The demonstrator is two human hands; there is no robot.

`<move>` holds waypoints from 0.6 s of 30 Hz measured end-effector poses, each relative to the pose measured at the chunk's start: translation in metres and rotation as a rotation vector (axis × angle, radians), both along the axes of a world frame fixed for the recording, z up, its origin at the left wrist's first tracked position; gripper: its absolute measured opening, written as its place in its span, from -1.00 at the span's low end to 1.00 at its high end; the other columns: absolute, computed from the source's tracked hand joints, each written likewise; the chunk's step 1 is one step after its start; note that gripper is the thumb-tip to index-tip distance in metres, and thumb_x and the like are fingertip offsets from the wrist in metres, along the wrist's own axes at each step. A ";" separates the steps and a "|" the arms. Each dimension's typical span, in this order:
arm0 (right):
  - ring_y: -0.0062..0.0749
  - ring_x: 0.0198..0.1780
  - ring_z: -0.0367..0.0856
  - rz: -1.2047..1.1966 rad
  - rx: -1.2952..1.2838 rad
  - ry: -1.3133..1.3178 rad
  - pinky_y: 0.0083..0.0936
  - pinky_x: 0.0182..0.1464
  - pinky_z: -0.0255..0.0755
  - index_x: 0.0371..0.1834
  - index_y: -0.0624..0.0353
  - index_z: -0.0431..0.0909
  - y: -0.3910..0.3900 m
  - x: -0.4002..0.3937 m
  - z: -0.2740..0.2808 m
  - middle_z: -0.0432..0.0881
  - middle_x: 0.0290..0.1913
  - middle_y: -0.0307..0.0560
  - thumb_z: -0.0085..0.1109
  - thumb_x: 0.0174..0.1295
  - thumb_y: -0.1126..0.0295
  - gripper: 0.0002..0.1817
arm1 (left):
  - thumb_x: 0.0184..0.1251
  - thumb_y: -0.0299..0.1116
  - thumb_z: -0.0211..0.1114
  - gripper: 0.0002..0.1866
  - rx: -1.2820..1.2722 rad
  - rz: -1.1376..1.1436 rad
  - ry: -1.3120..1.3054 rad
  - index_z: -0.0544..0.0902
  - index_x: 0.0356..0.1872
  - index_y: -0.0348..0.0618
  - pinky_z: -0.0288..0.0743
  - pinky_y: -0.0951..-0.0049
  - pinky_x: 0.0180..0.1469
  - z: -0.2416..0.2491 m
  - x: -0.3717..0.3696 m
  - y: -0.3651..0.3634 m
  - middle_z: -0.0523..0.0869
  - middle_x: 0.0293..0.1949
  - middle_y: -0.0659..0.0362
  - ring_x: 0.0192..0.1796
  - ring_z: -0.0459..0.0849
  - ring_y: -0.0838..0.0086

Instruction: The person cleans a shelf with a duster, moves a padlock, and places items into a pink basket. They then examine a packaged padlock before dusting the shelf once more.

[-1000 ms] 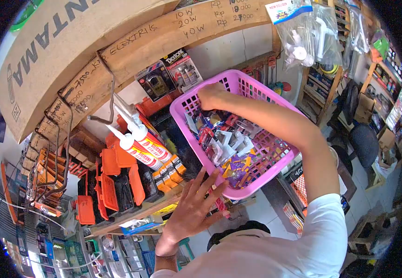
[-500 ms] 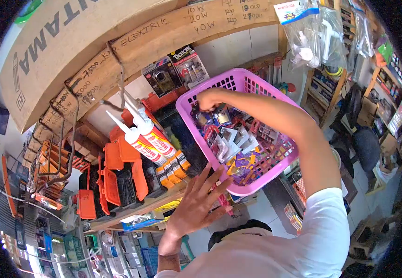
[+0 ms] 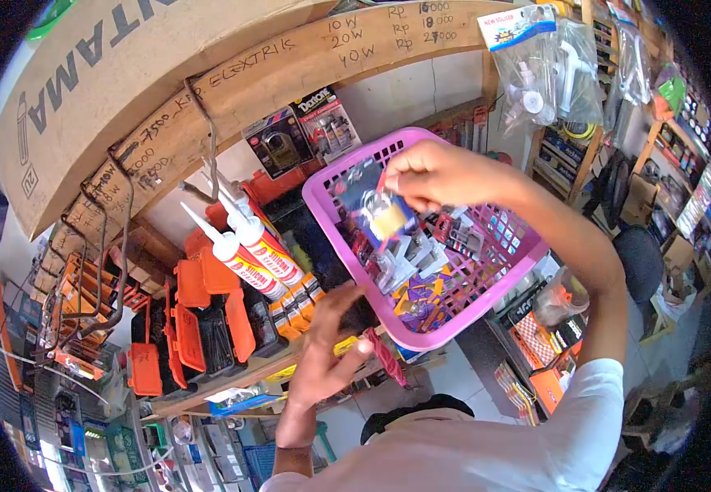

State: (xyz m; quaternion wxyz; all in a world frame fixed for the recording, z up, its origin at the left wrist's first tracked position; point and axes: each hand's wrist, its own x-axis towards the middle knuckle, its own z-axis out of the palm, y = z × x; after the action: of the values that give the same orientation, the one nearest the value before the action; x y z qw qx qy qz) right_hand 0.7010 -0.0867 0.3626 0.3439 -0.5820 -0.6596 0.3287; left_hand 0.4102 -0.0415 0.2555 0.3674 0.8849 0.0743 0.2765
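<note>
My right hand [image 3: 427, 176] pinches the edge of a packaged padlock [image 3: 389, 220], brass-coloured on a dark blue card, and holds it up above the pink plastic basket [image 3: 421, 339]. Inside the basket lie grey-and-white packaged pieces [image 3: 408, 264] and purple-and-yellow packets [image 3: 422, 302]. Near the basket's left front corner, my left hand [image 3: 322, 361] hovers with its fingers apart and nothing in it. Just beyond that hand stand silicone sealant tubes [image 3: 257, 254] and several small orange-and-black boxes [image 3: 296, 307].
Open orange-lidded cases [image 3: 191, 336] stand on the wooden shelf at left. Blister packs, one with a padlock [image 3: 277, 148], lean behind the basket. Bagged fittings [image 3: 531, 90] hang at upper right. A wooden beam [image 3: 290, 61] with handwritten prices runs above, with metal hooks [image 3: 130, 238].
My right hand has come up out of the basket, moving right with the packaged padlock. My left hand has drawn slightly left and down, its fingers more bent.
</note>
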 end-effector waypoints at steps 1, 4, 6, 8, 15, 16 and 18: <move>-0.70 -0.56 0.42 0.010 -0.023 0.038 -0.61 -0.50 0.32 -0.29 0.24 0.51 -0.016 -0.014 0.003 0.49 -0.60 -0.32 -0.07 0.48 0.32 -0.75 | 0.31 -0.15 0.24 -0.36 -0.079 0.032 -0.102 0.35 0.33 -0.30 0.11 0.10 0.43 -0.002 0.002 0.001 0.41 0.30 -0.12 0.40 0.31 0.02; -0.40 -0.54 0.55 0.191 0.239 -0.075 -0.42 -0.50 0.40 -0.21 0.22 0.53 -0.051 -0.056 -0.010 0.55 -0.57 -0.14 -0.01 0.40 0.34 -0.82 | 0.36 -0.05 0.10 -0.31 -0.296 -0.002 -0.176 0.27 0.35 -0.39 0.07 0.14 0.44 -0.022 -0.005 -0.008 0.35 0.32 -0.16 0.42 0.28 0.05; -0.05 -0.50 0.60 0.240 0.444 -0.171 -0.22 -0.50 0.45 -0.14 0.20 0.51 -0.073 -0.085 -0.023 0.57 -0.55 0.05 0.03 0.32 0.38 -0.84 | 0.38 0.06 0.01 -0.22 -0.388 -0.132 -0.256 0.21 0.37 -0.46 0.06 0.15 0.45 -0.002 0.007 -0.019 0.26 0.38 -0.18 0.43 0.25 0.08; 0.04 -0.51 0.60 0.226 0.488 -0.265 -0.14 -0.52 0.46 -0.05 0.18 0.45 -0.091 -0.107 -0.036 0.54 -0.55 0.10 0.04 0.30 0.38 -0.79 | 0.40 0.05 -0.07 -0.27 -0.491 -0.148 -0.177 0.31 0.33 -0.44 0.17 0.12 0.39 0.001 -0.003 -0.032 0.39 0.30 -0.19 0.36 0.36 0.05; 0.09 -0.32 0.66 0.535 -0.089 -0.581 -0.14 -0.31 0.55 0.17 0.26 0.44 -0.137 -0.094 -0.031 0.66 -0.34 0.17 0.06 0.34 -0.02 -0.43 | 0.48 0.15 -0.17 -0.39 -0.608 -0.196 -0.399 0.50 0.09 -0.22 0.48 -0.10 0.04 -0.015 -0.037 -0.033 0.71 -0.17 -0.23 -0.07 0.68 -0.08; 0.14 -0.23 0.67 0.665 -0.386 -0.577 -0.12 -0.22 0.57 0.25 0.29 0.40 -0.140 -0.091 -0.031 0.67 -0.27 0.22 0.01 0.35 -0.13 -0.31 | 0.48 0.15 -0.19 -0.40 -0.708 -0.265 -0.523 0.49 0.08 -0.21 0.49 -0.11 -0.01 -0.023 -0.043 -0.025 0.70 -0.25 -0.22 -0.15 0.69 -0.09; 0.16 -0.13 0.65 0.592 -0.474 -0.484 -0.09 -0.11 0.55 0.30 0.26 0.31 -0.137 -0.090 -0.069 0.65 -0.16 0.26 -0.08 0.38 -0.16 -0.30 | 0.51 0.11 -0.23 -0.44 -0.795 -0.239 -0.676 0.46 0.08 -0.17 0.50 -0.09 -0.22 -0.024 -0.052 -0.018 0.61 -0.44 -0.10 -0.38 0.65 -0.06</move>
State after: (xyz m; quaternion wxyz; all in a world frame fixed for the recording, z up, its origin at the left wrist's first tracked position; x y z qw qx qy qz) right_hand 0.6108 -0.2240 0.2936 -0.0719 -0.4908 -0.7658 0.4094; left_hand 0.3583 -0.0595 0.2317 0.7066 0.5413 -0.0506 0.4529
